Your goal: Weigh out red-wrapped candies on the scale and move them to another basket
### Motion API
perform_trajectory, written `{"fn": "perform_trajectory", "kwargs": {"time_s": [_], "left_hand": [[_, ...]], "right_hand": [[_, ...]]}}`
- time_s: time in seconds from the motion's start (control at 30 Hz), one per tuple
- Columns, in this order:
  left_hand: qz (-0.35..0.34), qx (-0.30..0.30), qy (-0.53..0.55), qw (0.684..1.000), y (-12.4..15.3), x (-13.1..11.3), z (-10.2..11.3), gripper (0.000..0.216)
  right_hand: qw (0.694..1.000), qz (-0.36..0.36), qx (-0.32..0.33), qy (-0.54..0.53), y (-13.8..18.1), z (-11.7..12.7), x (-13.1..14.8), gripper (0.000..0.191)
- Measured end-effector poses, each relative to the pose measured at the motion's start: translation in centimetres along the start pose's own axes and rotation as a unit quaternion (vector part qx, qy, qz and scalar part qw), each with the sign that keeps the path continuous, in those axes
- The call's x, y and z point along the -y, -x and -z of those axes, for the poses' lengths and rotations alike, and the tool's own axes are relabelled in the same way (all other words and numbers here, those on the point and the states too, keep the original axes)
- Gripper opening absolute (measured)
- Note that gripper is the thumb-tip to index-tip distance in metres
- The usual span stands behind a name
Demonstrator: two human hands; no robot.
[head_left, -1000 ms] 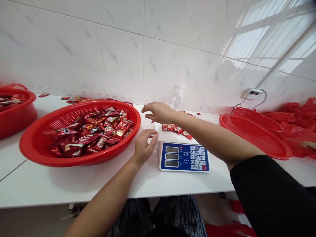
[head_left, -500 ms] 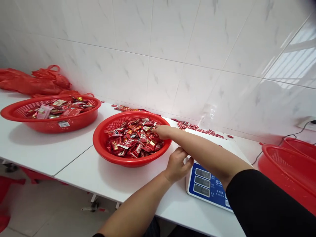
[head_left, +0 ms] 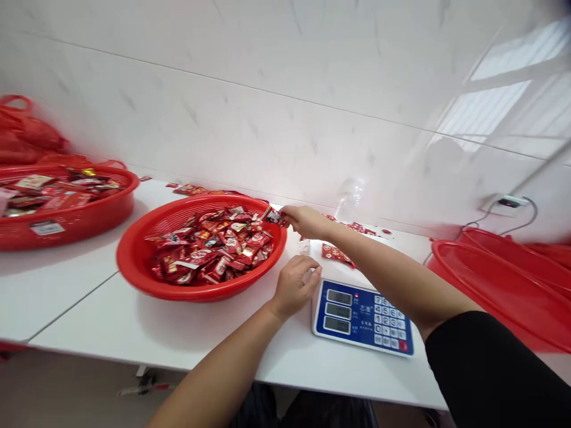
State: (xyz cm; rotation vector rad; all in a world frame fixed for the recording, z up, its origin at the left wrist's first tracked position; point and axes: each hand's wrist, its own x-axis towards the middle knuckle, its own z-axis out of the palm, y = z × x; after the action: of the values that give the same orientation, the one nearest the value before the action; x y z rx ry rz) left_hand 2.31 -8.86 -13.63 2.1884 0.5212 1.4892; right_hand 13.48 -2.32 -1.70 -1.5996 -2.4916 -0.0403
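My right hand [head_left: 304, 220] pinches a small red candy packet [head_left: 274, 217] just above the right rim of a red basket [head_left: 134, 261] filled with several red candy packets [head_left: 214, 244]. My left hand [head_left: 295, 285] rests on the white table beside the left edge of a blue-faced digital scale [head_left: 362, 317], its fingers curled round the edge of a thin clear bag. A few red packets [head_left: 335, 254] lie on the scale's pan.
A second red basket [head_left: 66, 223] with packets stands at the far left, red plastic bags [head_left: 27, 134] behind it. Stacked red baskets [head_left: 499, 285] sit at the right. A wall socket with a cable [head_left: 508, 205] is on the tiled wall. Loose packets [head_left: 191, 190] lie by the wall.
My right hand reached into the middle basket and has come back up to its rim with a packet pinched. The view swung left, then back right. My left hand stayed by the scale.
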Motion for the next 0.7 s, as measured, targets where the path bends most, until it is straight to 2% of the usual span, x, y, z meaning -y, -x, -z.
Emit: {"fn": "perform_trajectory", "kwargs": {"time_s": [0.07, 0.13, 0.23, 0.37, 0.47, 0.53, 0.7], "left_hand": [[0.004, 0.002, -0.002, 1.000, -0.2, 0.0, 0.1, 0.013], [0.002, 0.008, -0.001, 1.000, -0.4, 0.0, 0.1, 0.011], [0.002, 0.017, -0.002, 1.000, -0.5, 0.1, 0.2, 0.009], [0.004, 0.015, -0.016, 1.000, -0.6, 0.2, 0.2, 0.009], [0.008, 0.009, -0.030, 0.999, -0.8, 0.4, 0.1, 0.010], [0.013, 0.006, -0.036, 0.999, -0.9, 0.6, 0.0, 0.012], [0.035, -0.003, -0.051, 0.998, -1.1, 0.7, -0.3, 0.014]], "right_hand": [[0.996, -0.045, -0.031, -0.073, 3.2, 1.6, -2.0, 0.032], [0.987, -0.087, -0.032, -0.134, 6.5, 2.9, -4.1, 0.032], [0.979, -0.130, 0.024, -0.157, 10.9, 3.8, -6.6, 0.032], [0.976, -0.163, 0.090, -0.114, 14.9, 3.1, -8.1, 0.033], [0.972, -0.230, 0.046, -0.021, 16.9, 2.5, -8.2, 0.032], [0.966, -0.258, 0.002, 0.002, 18.1, 2.5, -8.2, 0.033], [0.965, -0.260, -0.029, -0.009, 20.9, 3.6, -7.8, 0.034]]}}
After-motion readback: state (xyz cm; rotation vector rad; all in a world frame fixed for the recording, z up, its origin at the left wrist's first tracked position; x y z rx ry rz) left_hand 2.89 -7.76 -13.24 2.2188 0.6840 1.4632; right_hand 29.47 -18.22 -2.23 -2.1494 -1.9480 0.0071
